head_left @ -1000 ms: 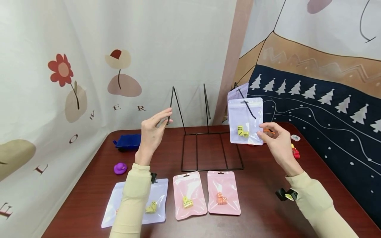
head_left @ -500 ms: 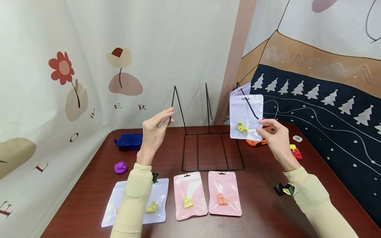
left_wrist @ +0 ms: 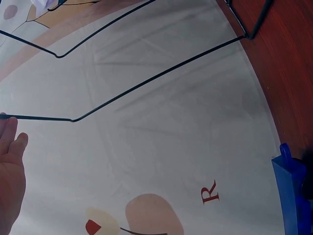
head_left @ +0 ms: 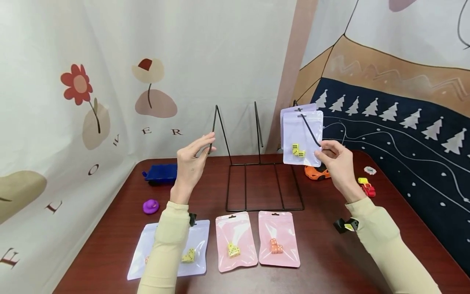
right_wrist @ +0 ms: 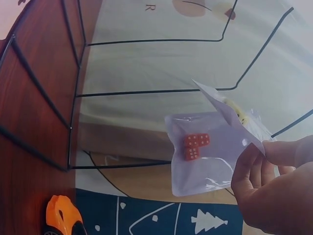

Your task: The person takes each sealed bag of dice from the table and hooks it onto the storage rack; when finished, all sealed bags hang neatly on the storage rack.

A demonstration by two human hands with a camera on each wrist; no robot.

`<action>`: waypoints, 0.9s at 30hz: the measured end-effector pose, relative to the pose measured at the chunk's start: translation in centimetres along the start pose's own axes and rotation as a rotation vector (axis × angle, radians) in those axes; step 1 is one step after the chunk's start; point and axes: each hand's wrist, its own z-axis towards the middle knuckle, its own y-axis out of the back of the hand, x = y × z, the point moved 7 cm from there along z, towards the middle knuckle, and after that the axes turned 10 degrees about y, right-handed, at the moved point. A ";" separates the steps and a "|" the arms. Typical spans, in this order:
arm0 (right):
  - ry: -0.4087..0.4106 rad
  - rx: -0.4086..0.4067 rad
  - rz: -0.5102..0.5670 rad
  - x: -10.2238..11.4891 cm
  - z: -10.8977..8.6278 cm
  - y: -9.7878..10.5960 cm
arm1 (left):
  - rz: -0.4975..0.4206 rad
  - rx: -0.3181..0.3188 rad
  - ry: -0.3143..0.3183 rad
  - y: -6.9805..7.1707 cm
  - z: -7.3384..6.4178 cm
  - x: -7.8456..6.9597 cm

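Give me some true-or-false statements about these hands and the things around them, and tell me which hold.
1. The right hand holds a lilac bag with yellow dice in it. True.
2. The left hand holds a bag too. False: it holds a rod end of the rack.
3. A second lilac bag is behind the held one. True.
4. The orange car is left of the rack. False: the car is to its right.
5. Two pink bags lie on the table. True.
6. The duck is yellow. False: it is purple.
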 end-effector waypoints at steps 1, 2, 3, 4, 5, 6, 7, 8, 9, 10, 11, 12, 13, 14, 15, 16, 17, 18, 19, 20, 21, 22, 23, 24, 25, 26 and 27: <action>-0.005 -0.004 -0.003 -0.1 0.1 -0.1 | 0.000 -0.001 0.000 0.0 0.0 0.0; -0.008 -0.006 -0.017 -0.2 0.2 -0.2 | -0.001 -0.004 -0.001 0.1 0.0 0.1; -0.012 -0.007 -0.037 -0.3 0.3 -0.2 | -0.002 -0.004 0.000 0.1 0.0 0.1; -0.014 -0.007 -0.060 -0.4 0.4 -0.3 | -0.002 -0.006 0.000 0.1 0.0 0.1; -0.016 -0.009 -0.075 -0.5 0.5 -0.3 | -0.002 -0.006 0.002 0.1 0.0 0.1; -0.022 -0.013 -0.078 -0.6 0.6 -0.3 | -0.003 -0.005 0.002 0.1 0.1 0.1; -0.025 -0.014 -0.085 -0.7 0.6 -0.3 | -0.002 -0.006 0.002 0.1 0.1 0.0; -0.025 -0.014 -0.095 -0.7 0.7 -0.3 | -0.001 -0.006 0.003 0.1 0.1 0.0; -0.025 -0.014 -0.096 -0.8 0.7 -0.4 | 0.001 -0.005 0.003 0.1 0.1 0.0; -0.025 -0.014 -0.096 -0.9 0.7 -0.4 | 0.003 -0.005 0.004 0.1 0.0 0.0; -0.026 -0.013 -0.094 -0.9 0.7 -0.4 | 0.005 -0.004 0.005 0.1 0.0 0.0; -0.027 -0.012 -0.093 -1.0 0.6 -0.4 | 0.008 -0.003 0.006 0.0 0.0 0.0; -0.028 -0.009 -0.098 -1.0 0.6 -0.4 | 0.011 -0.003 0.006 0.0 0.0 0.0; -0.030 -0.006 -0.103 -1.1 0.6 -0.4 | 0.011 -0.002 0.007 0.0 0.0 0.0; -0.033 -0.003 -0.106 -1.2 0.6 -0.4 | 0.010 -0.002 0.008 0.0 0.0 0.0; -0.039 -0.002 -0.108 -1.3 0.5 -0.4 | 0.009 -0.001 0.009 0.0 0.0 0.1; -0.046 0.000 -0.109 -1.3 0.5 -0.4 | 0.009 -0.001 0.009 0.0 0.0 0.1; -0.052 0.001 -0.111 -1.4 0.5 -0.4 | 0.007 0.000 0.010 0.0 0.0 0.1; -0.057 0.003 -0.113 -1.5 0.5 -0.4 | 0.005 0.000 0.011 0.0 0.0 0.1; -0.060 0.006 -0.116 -1.6 0.5 -0.4 | 0.005 -0.001 0.012 0.0 0.0 0.1; -0.063 0.009 -0.119 -1.6 0.5 -0.4 | 0.006 -0.002 0.012 0.0 0.0 0.1; -0.066 0.012 -0.119 -1.7 0.4 -0.4 | 0.007 -0.003 0.013 0.0 0.0 0.1; -0.064 0.015 -0.123 -1.7 0.4 -0.3 | 0.008 -0.006 0.012 0.0 0.0 0.0; -0.058 0.017 -0.126 -1.6 0.3 -0.2 | 0.006 -0.007 0.012 0.0 0.0 0.0; -0.051 0.018 -0.129 -1.5 0.2 -0.1 | 0.007 -0.008 0.011 -0.1 0.0 0.0; -0.039 0.021 -0.139 -1.3 0.0 0.1 | 0.007 -0.007 0.009 -0.1 0.0 -0.1; -0.026 0.022 -0.149 -1.0 -0.2 0.2 | 0.005 -0.006 0.005 -0.2 0.0 -0.1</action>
